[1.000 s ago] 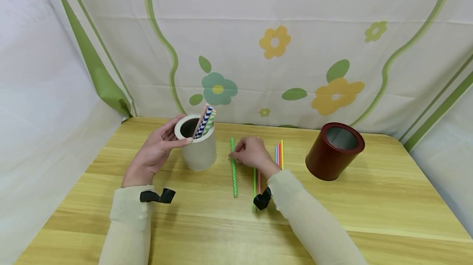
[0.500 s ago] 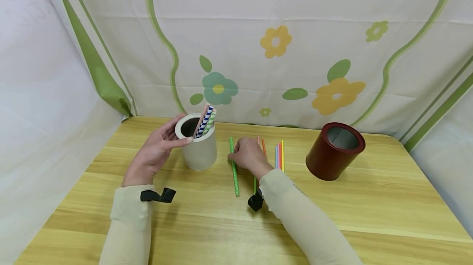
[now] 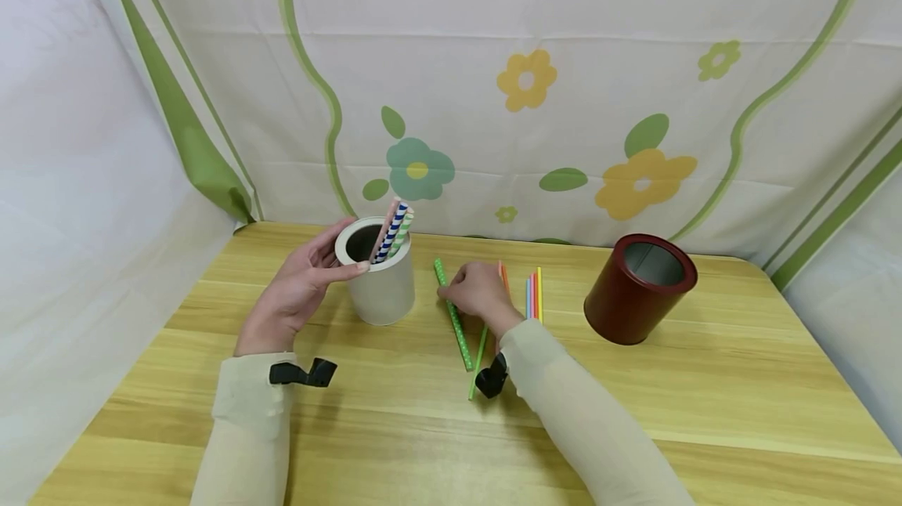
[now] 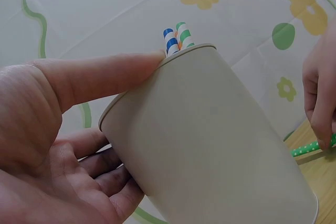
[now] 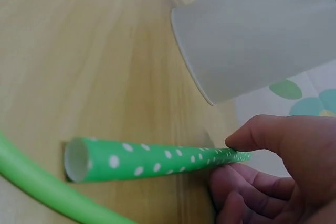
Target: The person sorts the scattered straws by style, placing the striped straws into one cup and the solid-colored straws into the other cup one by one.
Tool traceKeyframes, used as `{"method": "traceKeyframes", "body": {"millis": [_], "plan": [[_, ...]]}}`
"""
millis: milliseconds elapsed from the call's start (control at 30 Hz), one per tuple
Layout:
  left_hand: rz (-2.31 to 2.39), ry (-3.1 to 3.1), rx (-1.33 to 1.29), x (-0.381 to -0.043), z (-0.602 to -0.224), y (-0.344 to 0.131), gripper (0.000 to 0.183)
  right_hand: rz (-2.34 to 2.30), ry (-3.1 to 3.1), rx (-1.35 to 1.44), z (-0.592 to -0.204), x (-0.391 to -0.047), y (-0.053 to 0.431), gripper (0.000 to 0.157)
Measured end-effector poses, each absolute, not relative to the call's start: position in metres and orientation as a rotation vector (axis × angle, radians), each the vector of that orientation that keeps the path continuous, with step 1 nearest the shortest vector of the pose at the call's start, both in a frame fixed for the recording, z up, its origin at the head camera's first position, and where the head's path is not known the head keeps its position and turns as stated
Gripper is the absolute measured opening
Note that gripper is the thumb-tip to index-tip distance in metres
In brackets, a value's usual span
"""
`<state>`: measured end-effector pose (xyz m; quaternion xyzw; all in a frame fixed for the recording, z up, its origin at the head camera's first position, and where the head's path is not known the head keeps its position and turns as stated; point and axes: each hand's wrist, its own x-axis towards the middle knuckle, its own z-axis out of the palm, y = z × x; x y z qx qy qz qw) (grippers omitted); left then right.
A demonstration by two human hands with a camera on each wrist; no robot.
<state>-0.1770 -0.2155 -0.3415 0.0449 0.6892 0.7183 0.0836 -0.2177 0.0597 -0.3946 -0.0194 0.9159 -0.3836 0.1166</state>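
Observation:
My left hand (image 3: pixel 292 290) grips a white can (image 3: pixel 384 294), thumb along its rim and fingers round its far side. Several paper straws (image 3: pixel 398 232) lean out of the can: pink, blue-striped and green-striped ones. On the table to its right lies a green paper straw (image 3: pixel 461 334) with white dots. My right hand (image 3: pixel 481 290) pinches that dotted straw between thumb and fingers, as the right wrist view shows; the straw's hollow near end (image 5: pixel 79 160) faces that camera. Under the right wrist a thin plain green straw (image 3: pixel 478 365) lies slanted, partly hidden.
A dark red can (image 3: pixel 620 310), open at the top, stands at the right. Several thin coloured straws (image 3: pixel 534 298) lie just beyond the right forearm, with orange ones (image 3: pixel 503 275) beside the right hand. A floral curtain (image 3: pixel 451 83) hangs behind the table.
The dotted straw has turned, its far end going left and its near end right. The plain green straw now slants too. My left hand and the white can stay in place.

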Motion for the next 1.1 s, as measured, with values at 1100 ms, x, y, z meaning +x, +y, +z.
{"method": "traceKeyframes", "body": {"millis": [1100], "plan": [[2.14, 2.05, 0.129, -0.177, -0.34, -0.215, 0.086, -1.756, 2.216, -0.082, -0.328, -0.218, 0.123, 0.032]]}}
